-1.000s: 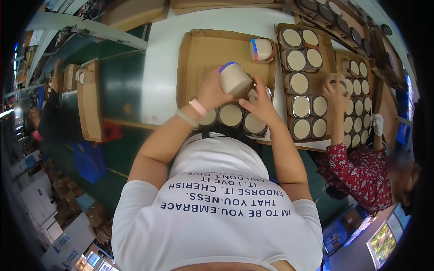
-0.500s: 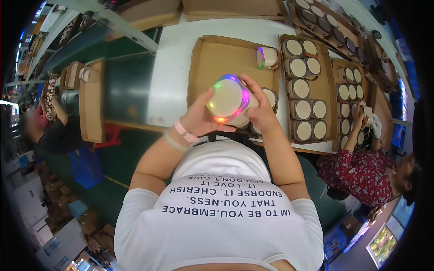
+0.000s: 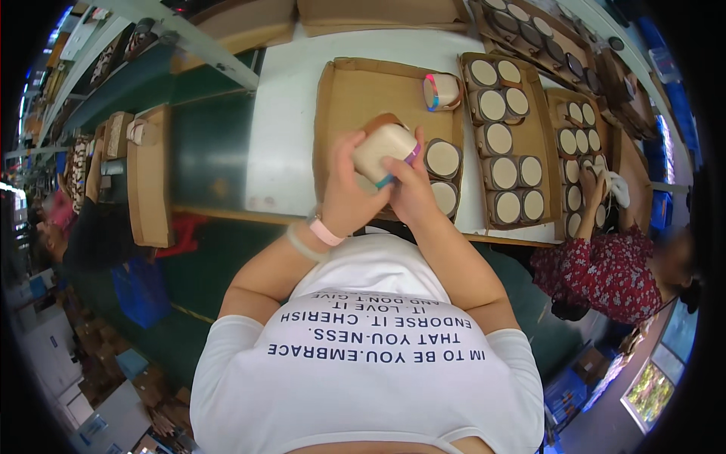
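A cream rounded speaker (image 3: 380,157) with a brown strap and a coloured light ring is held over the shallow cardboard tray (image 3: 349,82). My left hand (image 3: 349,184) grips it from the left, fingers wrapped along its side. On the other side my right hand (image 3: 413,186) holds it too, the thumb pressed on its cream body. The ring glows purple and blue along the edge facing right and down. In the tray's far right corner another lit speaker (image 3: 448,93) lies on its side. Two unlit speakers stand at its right edge, the farther one (image 3: 442,158) round-topped.
Right of my tray, a second cardboard tray (image 3: 529,102) holds several cream-topped speakers. Beyond it a co-worker in a red patterned top (image 3: 586,265) handles one at another tray. An upright metal post (image 3: 215,49) and a cardboard tray (image 3: 151,219) are on the left.
The speaker has been turned in my hands: its lit round face no longer shows, and its plain side and strap do. The lying speaker's light has changed colour.
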Demonstrator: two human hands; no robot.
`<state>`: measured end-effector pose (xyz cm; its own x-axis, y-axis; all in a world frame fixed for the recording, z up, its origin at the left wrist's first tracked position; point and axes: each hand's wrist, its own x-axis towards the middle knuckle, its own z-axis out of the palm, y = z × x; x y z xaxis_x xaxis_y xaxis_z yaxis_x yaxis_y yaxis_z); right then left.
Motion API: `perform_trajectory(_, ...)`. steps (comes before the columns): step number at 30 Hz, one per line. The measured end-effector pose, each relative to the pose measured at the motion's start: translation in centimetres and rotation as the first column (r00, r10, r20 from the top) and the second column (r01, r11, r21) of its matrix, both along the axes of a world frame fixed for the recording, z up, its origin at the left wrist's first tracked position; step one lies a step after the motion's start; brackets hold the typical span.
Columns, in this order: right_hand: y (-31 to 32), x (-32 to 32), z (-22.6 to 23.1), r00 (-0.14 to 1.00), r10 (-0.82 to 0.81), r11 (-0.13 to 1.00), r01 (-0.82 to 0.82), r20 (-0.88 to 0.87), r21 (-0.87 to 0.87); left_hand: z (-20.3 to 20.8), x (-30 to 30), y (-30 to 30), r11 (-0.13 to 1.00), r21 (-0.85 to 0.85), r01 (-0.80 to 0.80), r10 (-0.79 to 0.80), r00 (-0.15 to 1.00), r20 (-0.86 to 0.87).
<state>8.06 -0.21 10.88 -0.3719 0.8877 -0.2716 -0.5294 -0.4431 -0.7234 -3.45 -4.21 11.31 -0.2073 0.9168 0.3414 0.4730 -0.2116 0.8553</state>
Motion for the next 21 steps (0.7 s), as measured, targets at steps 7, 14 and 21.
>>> perform_trajectory(7, 0.3, 6.9, -3.5, 0.975, -0.121, 0.986, 0.097, -0.184, -0.132, 2.0, 1.4, 1.2, 0.863, -0.106, 0.494, -0.506, 0.845, -0.174)
perform_trajectory(14, -5.7, 17.3, -8.6, 0.891, -0.45, 0.865, 0.42, -0.058, -0.274, -4.9, 6.5, 13.1, 0.88, -0.344, 0.328, -0.445, 0.822, -0.356)
perform_trajectory(21, -11.3, 21.3, -8.6, 0.774, -0.631, 0.737, 0.621, 0.059, -0.266, -9.5, 10.7, 24.7, 0.921, -0.205, 0.331, -0.255, 0.116, -0.96)
